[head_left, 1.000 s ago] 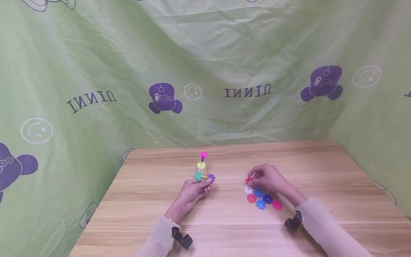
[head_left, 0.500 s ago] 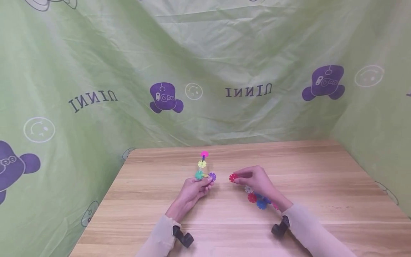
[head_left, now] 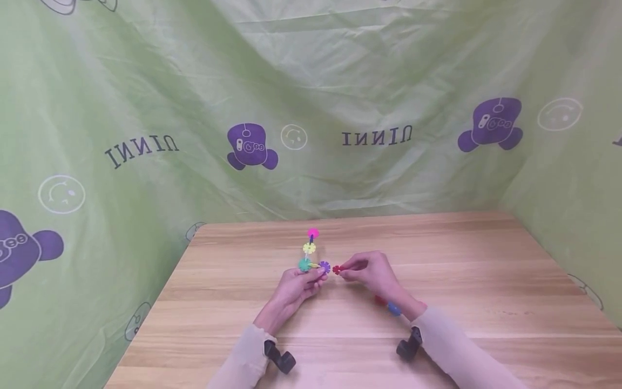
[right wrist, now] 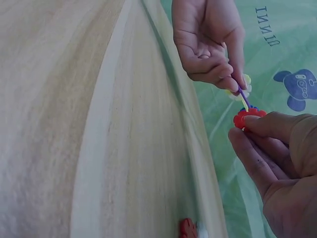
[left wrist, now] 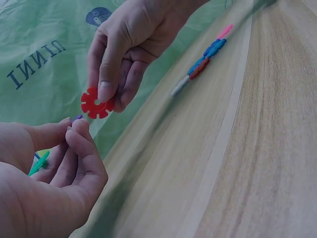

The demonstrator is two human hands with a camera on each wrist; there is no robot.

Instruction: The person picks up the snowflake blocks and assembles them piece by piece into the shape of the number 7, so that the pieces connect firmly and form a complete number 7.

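Observation:
My left hand (head_left: 293,290) pinches a purple notched plastic disc (head_left: 324,268), one end of a chain of interlocking snowflake discs. The chain runs through an edge-on yellow disc to a green disc (head_left: 304,265), then up past a pale yellow disc (head_left: 309,248) to a bright pink disc (head_left: 313,233). Between thumb and fingers of my right hand (head_left: 373,276) is a red snowflake disc (left wrist: 91,110). In the head view a small gap separates the red disc from the purple one. Seen from the left wrist, the fingers mostly cover the purple disc.
Loose discs lie on the wooden table (head_left: 461,259), partly hidden under my right forearm: a blue disc (head_left: 394,309) and a red one show. The left wrist view also has white (left wrist: 179,87) and pink (left wrist: 225,31) discs there. A green curtain (head_left: 311,178) hangs behind.
My right hand has picked the red disc from the loose group and carried it left, close to the purple disc. The left hand has stayed almost in place with the chain.

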